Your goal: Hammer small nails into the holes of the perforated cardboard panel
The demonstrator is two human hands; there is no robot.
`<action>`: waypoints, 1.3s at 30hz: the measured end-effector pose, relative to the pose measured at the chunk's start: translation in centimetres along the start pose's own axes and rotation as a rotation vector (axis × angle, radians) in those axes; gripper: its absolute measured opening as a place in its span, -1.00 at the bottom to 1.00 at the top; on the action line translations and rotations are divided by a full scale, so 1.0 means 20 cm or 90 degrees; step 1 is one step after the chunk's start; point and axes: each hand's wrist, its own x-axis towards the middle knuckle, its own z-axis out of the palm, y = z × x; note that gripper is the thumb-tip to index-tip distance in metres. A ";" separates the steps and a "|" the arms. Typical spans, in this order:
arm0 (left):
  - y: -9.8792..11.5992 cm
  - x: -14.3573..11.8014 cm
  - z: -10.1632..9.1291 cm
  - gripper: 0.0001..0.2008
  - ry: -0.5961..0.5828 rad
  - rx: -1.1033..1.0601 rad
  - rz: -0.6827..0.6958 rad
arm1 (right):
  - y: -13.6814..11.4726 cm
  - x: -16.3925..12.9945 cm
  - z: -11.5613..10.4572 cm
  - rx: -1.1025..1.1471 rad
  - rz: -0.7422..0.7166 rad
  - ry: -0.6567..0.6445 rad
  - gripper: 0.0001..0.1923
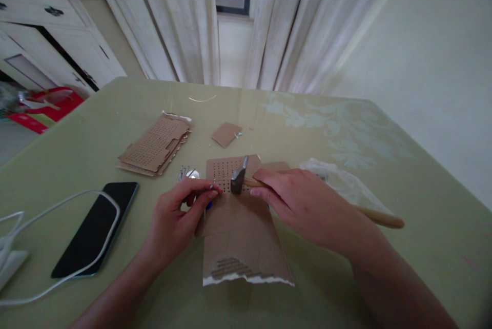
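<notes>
Before white curtains (pixel 180 21), a pale green tabletop (pixel 423 247) bears a torn-edged cardboard sheet (pixel 246 242) with rows of small holes, lying between the two hands. The right hand (pixel 298 196) is wrapped around a wooden-handled hammer (pixel 238 179) close to its metal head, at the holes — the left hand (pixel 177 203) pinches a tiny metal piece (pixel 211 187) near the sheet's left edge, a smartphone (pixel 94 229) farther left.
</notes>
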 end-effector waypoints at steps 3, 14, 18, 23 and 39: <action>0.00 0.00 -0.01 -0.91 -0.001 0.001 0.011 | 0.00 0.00 0.00 0.004 -0.005 0.007 -0.70; 0.00 0.01 0.01 -0.87 -0.006 0.021 0.047 | 0.00 0.00 -0.01 -0.014 0.004 -0.016 -0.66; 0.01 0.01 0.01 -0.87 -0.001 0.032 0.065 | 0.00 0.01 0.00 -0.006 0.011 -0.011 -0.67; 0.01 0.01 0.02 -0.84 0.010 0.038 0.068 | 0.01 0.00 0.01 -0.002 0.013 -0.001 -0.67; 0.03 0.02 0.03 -0.88 0.015 0.067 0.107 | -0.05 -0.01 -0.07 0.158 -0.011 0.247 -0.78</action>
